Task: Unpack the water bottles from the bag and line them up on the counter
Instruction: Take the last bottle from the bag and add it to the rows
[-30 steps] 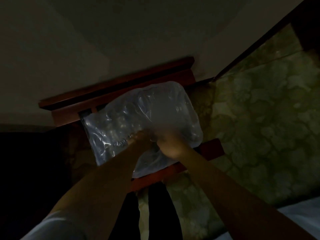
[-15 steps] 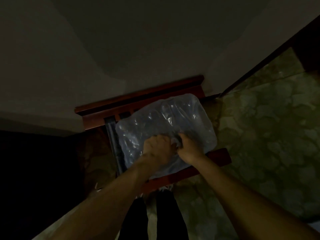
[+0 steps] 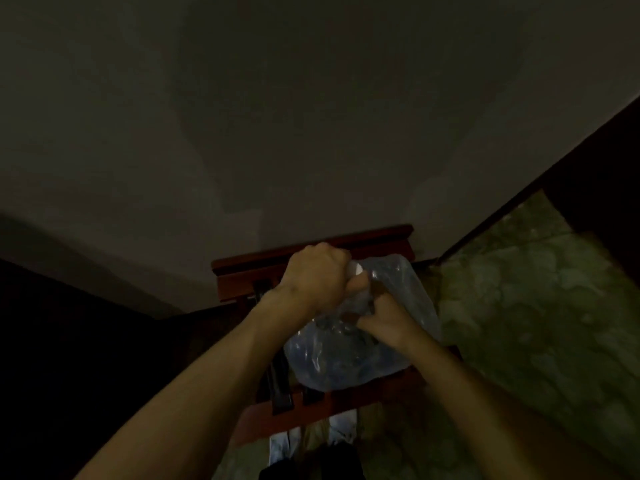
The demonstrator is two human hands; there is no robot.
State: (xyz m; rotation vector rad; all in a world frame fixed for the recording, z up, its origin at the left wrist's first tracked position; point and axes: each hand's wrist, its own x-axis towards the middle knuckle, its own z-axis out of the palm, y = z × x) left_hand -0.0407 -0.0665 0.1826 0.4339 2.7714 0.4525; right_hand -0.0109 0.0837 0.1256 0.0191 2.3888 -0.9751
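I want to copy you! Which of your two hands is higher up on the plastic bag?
The left hand. It grips the bag at its top, by the wall, fist closed. The right hand pinches the plastic lower down, nearer you.

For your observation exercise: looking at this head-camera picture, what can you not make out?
- Bottles inside the plastic bag, head view: crumpled film and dim light hide their number.
- Left hand fingertips: curled out of sight into the bag.
- Wooden stand: its top is covered by bag and arms.
- The counter: nowhere recognisable.
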